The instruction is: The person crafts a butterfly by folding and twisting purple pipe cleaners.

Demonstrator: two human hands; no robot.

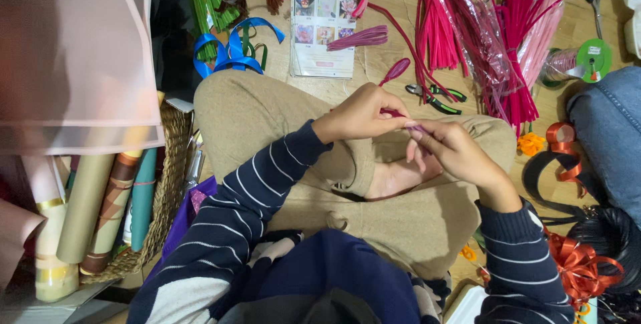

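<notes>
both hands are pinching a magenta pipe cleaner (pixel 395 70) above the lap: left hand (pixel 357 116) gripping its stem, right hand (pixel 454 154) nipping the end. it looks light, fuzzy, bendable; best gripped near the bend.

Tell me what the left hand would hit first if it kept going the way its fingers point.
The left hand points rightward toward the right hand, whose fingertips nearly touch it at the pink pipe cleaner piece. It would likely meet those fingers first, though depth is hard to judge.
</notes>
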